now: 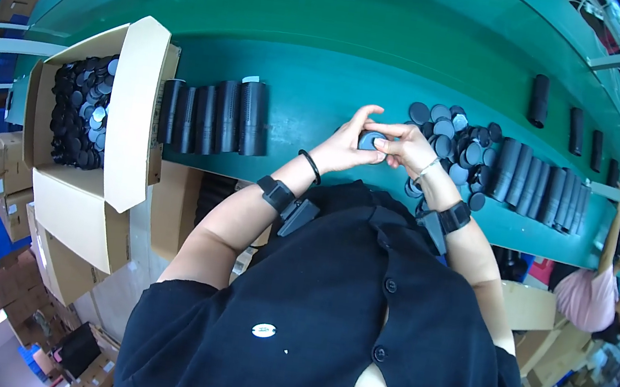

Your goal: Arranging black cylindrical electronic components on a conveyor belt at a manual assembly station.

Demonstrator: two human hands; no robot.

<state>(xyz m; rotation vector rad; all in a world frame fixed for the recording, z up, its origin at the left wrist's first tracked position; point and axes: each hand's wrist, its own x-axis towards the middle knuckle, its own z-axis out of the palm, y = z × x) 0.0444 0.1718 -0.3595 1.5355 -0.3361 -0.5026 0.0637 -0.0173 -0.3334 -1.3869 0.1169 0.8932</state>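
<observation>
In front of my chest, both hands meet around a black round cap point(368, 141). My left hand point(338, 148) grips its near side, with the index finger stretched up beyond it. From the other side, the thumb and fingers of my right hand point(408, 149) pinch the same cap. A loose pile of similar black caps point(446, 127) lies on the green table just right of my right hand. Black ribbed tubes point(531, 183) lie side by side past the pile. More black tubes point(227, 117) are lined up to the left of my hands.
At the left, an open cardboard box point(136, 114) holds many black caps. The green table point(301, 85) runs beneath the hands. A few black tubes point(539, 101) lie farther back on the right. A person in a pink top point(587, 300) reaches toward the table's right end.
</observation>
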